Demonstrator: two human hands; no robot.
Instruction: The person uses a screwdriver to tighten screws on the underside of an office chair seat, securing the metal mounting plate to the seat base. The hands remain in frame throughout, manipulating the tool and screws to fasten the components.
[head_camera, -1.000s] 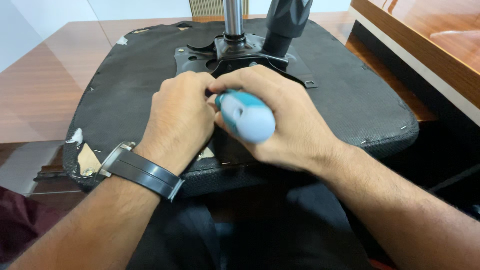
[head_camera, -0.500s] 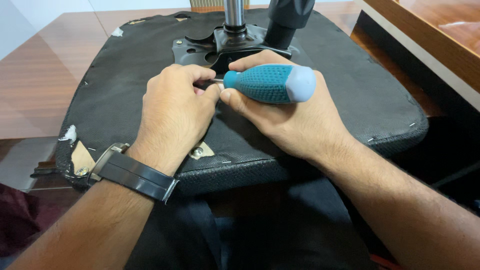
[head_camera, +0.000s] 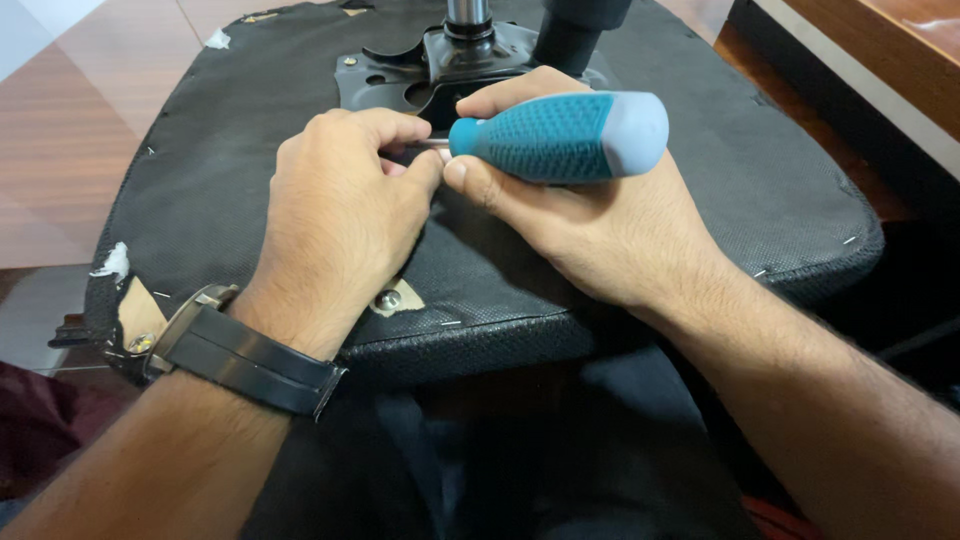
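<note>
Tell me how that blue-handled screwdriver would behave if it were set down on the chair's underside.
The screwdriver has a round, fat handle, so it would probably roll. Its dimpled blue grip looks rubbery, so it likely would not slip in the right hand. The black fabric underside looks rough and may slow any rolling.

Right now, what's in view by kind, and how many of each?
Hands: 2, left hand and right hand
Screwdrivers: 1, teal-handled screwdriver in the right hand, shaft pinched by the left
Wristwatches: 1, dark wristwatch on the left wrist
Upturned chair seats: 1, black chair seat
Metal mounting plates: 1, black mounting plate
Total: 6
</note>
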